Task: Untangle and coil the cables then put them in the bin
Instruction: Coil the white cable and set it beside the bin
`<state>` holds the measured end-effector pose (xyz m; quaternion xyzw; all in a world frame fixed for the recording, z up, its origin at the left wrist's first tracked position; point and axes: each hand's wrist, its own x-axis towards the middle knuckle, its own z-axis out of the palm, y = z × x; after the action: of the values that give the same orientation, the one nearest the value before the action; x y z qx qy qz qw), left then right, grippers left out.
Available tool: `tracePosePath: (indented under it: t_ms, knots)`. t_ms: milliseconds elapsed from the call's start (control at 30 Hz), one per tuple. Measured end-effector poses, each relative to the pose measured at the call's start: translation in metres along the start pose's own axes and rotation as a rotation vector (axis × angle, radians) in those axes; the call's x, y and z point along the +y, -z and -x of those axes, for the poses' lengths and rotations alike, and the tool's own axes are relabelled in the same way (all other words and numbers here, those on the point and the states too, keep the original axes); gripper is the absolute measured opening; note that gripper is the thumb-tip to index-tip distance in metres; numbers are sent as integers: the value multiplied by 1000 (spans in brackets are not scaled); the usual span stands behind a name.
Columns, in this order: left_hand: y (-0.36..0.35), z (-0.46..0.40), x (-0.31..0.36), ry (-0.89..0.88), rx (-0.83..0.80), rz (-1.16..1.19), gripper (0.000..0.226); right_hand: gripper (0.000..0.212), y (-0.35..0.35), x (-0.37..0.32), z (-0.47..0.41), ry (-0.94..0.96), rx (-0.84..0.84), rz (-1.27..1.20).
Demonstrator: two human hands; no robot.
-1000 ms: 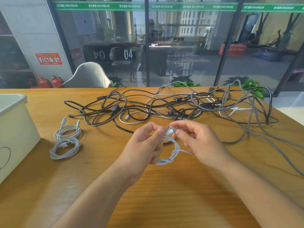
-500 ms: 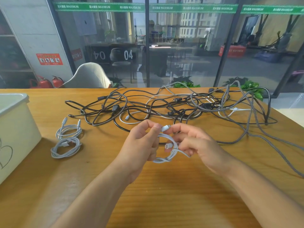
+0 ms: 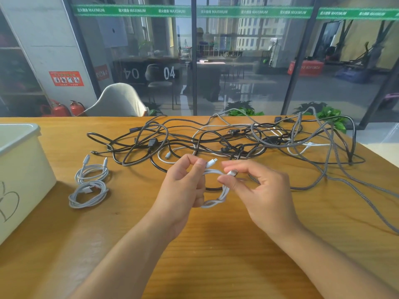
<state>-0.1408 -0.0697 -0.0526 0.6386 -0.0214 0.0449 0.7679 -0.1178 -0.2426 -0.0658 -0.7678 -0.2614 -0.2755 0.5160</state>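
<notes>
Since the earlier frame, the right hand [image 3: 257, 190] has been drawn rightward, one plug [image 3: 232, 173] pinched; the white cable [image 3: 218, 200] coil is gripped by the left hand [image 3: 183, 188] above the counter [image 3: 216, 244].

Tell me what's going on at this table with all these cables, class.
A person is coiling a white cable above the wooden table. The left hand grips the loop, and the right hand pinches one plug end. Two coiled white cables lie beside the white bin, not in it. A big tangle of black and braided cables waits behind.
</notes>
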Motion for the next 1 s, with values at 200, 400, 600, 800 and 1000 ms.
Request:
tracePosePath:
  t_ms: [200,400,600,800,1000]
  knots:
    - [3,-4,-6,-104,53,-249,21,9,8,-6,-10,-133,119,-236]
    - [-9,0,-8,-57,3,-192,22,18,28,-7,-29,-300,312,-479]
    - [5,-2,-7,30,53,-55,18,10,21,10,-20,-345,130,-229]
    - [-2,1,-6,32,1,-21,19,13,21,14,-18,-319,-33,-90]
    - [-2,2,-3,13,-5,5,19,27,11,10,-12,-430,-353,-161]
